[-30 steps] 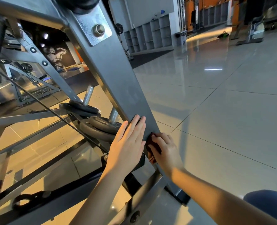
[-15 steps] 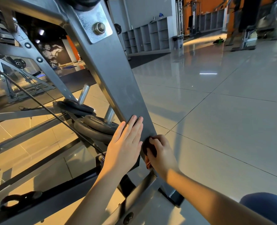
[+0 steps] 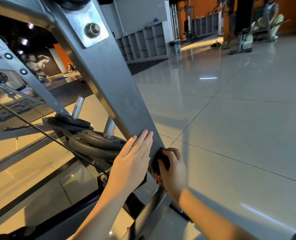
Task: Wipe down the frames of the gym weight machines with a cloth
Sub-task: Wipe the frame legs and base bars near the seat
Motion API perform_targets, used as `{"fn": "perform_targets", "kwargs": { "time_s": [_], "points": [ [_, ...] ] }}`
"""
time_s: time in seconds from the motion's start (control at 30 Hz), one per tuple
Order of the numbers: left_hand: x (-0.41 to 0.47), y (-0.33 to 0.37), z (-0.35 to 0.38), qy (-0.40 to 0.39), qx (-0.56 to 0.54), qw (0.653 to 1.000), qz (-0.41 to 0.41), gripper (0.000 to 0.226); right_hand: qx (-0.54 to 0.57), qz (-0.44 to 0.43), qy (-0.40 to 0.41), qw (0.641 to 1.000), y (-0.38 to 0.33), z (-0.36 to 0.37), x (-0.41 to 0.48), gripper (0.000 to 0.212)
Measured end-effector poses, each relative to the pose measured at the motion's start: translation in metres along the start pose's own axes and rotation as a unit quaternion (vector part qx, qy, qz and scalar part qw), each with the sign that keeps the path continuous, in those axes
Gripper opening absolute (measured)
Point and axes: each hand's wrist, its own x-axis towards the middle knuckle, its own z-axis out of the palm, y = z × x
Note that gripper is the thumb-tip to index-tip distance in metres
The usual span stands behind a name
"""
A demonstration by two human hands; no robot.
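Glossy gym floor tiles [image 3: 230, 135] are seen behind a slanted grey frame [image 3: 112, 87], against which the left hand [image 3: 131, 163] is laid flat, apparently for support, while a dark cloth [image 3: 158, 159], clutched in the right hand [image 3: 174, 168], is pressed to its lower edge.

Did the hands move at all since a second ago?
Barely. The right hand keeps the dark cloth pressed on the edge of the grey frame bar, shifting only slightly. The left hand stays flat on the bar. Nothing was let go.
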Motion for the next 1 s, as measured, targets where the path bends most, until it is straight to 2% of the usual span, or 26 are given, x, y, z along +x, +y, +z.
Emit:
{"fn": "perform_targets", "kwargs": {
  "time_s": [0.07,0.13,0.2,0.37,0.53,0.73,0.77,0.9,0.93,1.0],
  "points": [
    [0.0,0.0,-0.001,0.006,0.006,1.0,-0.002,0.054,0.032,-0.005,0.074,0.997,-0.005,0.007,0.011,0.024],
    [0.001,0.001,0.0,0.003,0.011,1.0,-0.01,0.056,0.071,0.004,0.097,0.993,-0.003,0.013,0.014,0.022],
    [0.003,0.004,0.001,-0.003,0.022,1.0,-0.013,0.057,0.089,0.038,0.098,0.99,0.008,0.018,0.005,0.018],
    [0.002,0.007,0.006,0.0,0.03,0.999,-0.01,0.054,0.099,0.194,0.091,0.972,0.016,0.026,-0.002,0.009],
    [0.003,0.005,0.009,0.004,0.037,0.999,-0.003,0.055,0.125,0.113,0.102,0.98,0.006,0.029,-0.012,0.014],
    [0.004,0.002,0.009,0.002,0.041,0.999,0.007,0.055,0.139,0.267,0.112,0.947,0.027,0.04,-0.026,0.009],
    [0.004,0.002,0.009,0.001,0.042,0.999,0.009,0.056,0.144,0.261,0.116,0.948,0.022,0.042,-0.024,0.008],
    [0.004,0.002,0.01,0.001,0.044,0.999,0.014,0.056,0.131,0.13,0.108,0.977,0.005,0.038,-0.03,0.012],
    [0.004,0.002,0.01,0.001,0.045,0.999,0.015,0.055,0.121,0.119,0.103,0.98,0.009,0.039,-0.031,0.013],
    [0.004,0.002,0.01,0.006,0.047,0.999,0.017,0.054,0.117,0.165,0.11,0.973,0.023,0.038,-0.028,0.012]
  ]
}}
